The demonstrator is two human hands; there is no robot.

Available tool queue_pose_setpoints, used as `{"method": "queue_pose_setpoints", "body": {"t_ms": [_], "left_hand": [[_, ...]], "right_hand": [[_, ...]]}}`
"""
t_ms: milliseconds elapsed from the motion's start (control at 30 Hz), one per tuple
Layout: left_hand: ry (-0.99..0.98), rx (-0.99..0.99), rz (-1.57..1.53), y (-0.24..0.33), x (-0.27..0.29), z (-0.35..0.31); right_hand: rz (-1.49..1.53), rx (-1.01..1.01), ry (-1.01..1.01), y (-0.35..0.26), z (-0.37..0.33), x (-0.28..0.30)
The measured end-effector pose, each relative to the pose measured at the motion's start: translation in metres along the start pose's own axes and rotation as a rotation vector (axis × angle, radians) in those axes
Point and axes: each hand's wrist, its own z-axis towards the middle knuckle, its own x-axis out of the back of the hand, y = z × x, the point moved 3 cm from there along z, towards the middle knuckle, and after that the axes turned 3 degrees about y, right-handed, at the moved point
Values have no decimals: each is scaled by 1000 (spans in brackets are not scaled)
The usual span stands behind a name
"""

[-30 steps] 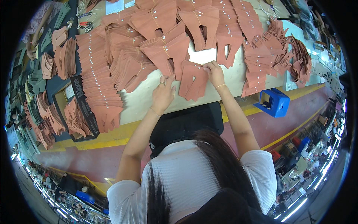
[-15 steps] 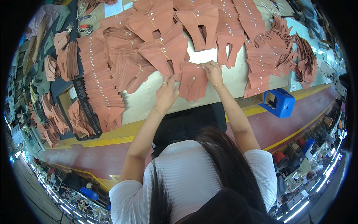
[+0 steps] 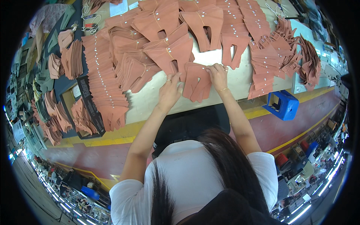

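A small stack of salmon-coloured cut pieces (image 3: 197, 83), flat and with an oblong opening, lies at the table's near edge between my hands. The fingers of my right hand (image 3: 219, 77) close on its upper right corner. On its left side, my left hand (image 3: 171, 92) has thumb and forefinger apart, close to the edge; whether it touches is hard to see. Just beyond the left fingertips is a larger pile of the same-coloured pieces (image 3: 170, 52), bound with a thin yellow band. Another banded bundle (image 3: 202, 20) lies farther back.
Long overlapping rows of salmon pieces cover the pale table (image 3: 144, 105) at the left (image 3: 101, 75) and right (image 3: 262, 56). A black open box (image 3: 90, 107) stands left, with more pieces in it. A blue plastic stool (image 3: 287, 107) is on the floor by the table's right front edge.
The whole view has shifted slightly to the right. Both hands keep nearly the same places beside the small stack, with only slight finger movement.
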Motion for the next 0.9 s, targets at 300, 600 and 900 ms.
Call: {"method": "queue_pose_setpoints", "body": {"t_ms": [300, 600, 900], "left_hand": [[68, -86, -319, -1, -15, 14], [-228, 309, -1090, -50, 30, -67], [286, 648, -396, -157, 154, -190]], "right_hand": [[119, 172, -306, -36, -2, 68], [457, 132, -477, -123, -12, 81], [876, 87, -894, -279, -51, -89]]}}
